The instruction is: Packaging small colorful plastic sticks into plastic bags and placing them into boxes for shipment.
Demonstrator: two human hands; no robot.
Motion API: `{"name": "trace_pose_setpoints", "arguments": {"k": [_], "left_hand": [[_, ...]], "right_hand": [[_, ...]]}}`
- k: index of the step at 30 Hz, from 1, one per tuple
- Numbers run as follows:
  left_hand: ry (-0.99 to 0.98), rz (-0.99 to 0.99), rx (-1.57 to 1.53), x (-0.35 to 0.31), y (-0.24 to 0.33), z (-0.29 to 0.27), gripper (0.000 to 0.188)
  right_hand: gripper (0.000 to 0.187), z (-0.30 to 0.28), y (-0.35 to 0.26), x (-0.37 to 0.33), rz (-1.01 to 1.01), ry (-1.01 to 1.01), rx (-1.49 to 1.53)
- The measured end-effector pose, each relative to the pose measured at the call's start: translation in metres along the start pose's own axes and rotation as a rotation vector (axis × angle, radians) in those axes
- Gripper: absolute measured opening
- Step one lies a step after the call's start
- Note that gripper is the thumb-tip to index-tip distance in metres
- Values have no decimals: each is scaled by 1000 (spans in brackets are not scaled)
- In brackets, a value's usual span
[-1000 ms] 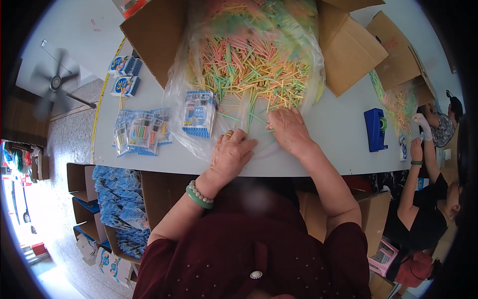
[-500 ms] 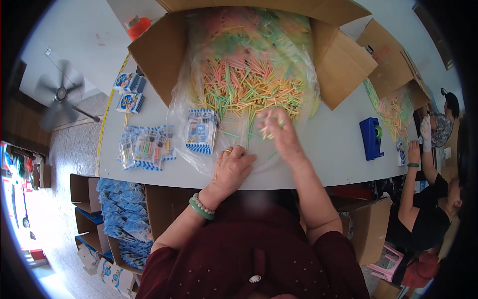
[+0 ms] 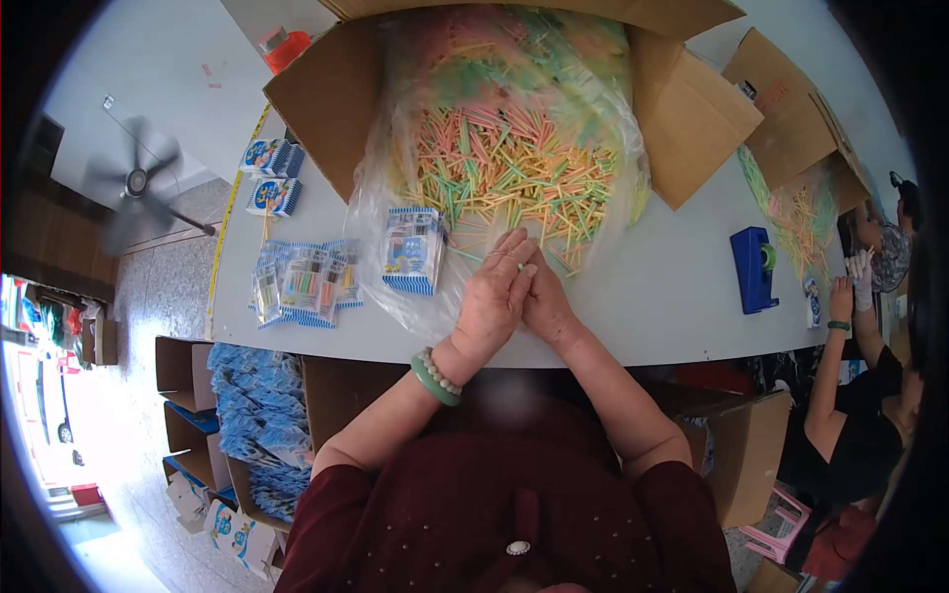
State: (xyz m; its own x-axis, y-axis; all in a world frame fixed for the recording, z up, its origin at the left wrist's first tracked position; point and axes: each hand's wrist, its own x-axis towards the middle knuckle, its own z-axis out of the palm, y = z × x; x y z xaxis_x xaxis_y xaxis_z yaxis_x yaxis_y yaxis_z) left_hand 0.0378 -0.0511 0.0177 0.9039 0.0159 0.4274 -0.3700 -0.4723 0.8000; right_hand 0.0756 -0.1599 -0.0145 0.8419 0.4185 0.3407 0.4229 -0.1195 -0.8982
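Left hand (image 3: 488,299) and right hand (image 3: 547,304) press together, cupped nearly closed, contents hidden from here, beside heaped pastel sticks (image 3: 499,163) on clear plastic (image 3: 368,242); light, even palm pressure should suit best.

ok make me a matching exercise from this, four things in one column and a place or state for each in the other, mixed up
Column 1
1. tape dispenser
2. large heap of coloured sticks
3. string of pale beads
4. left hand

Column 2
A. worn beside a green bangle
B. pressed against the right hand
C. blue, standing on the table
D. lying on clear plastic

Right pairs: 1-C, 2-D, 3-A, 4-B
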Motion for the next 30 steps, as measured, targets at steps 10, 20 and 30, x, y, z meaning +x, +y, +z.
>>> {"name": "trace_pose_setpoints", "arguments": {"k": [10, 20, 30], "left_hand": [[204, -307, -135, -8, 9, -28, 28], [-68, -656, -940, -4, 7, -5, 50], [122, -475, -402, -4, 12, -19, 42]], "right_hand": [[12, -10, 2, -3, 331, -49, 148], [14, -4, -14, 4, 313, 49, 202], [11, -7, -17, -4, 127, 53, 39]]}}
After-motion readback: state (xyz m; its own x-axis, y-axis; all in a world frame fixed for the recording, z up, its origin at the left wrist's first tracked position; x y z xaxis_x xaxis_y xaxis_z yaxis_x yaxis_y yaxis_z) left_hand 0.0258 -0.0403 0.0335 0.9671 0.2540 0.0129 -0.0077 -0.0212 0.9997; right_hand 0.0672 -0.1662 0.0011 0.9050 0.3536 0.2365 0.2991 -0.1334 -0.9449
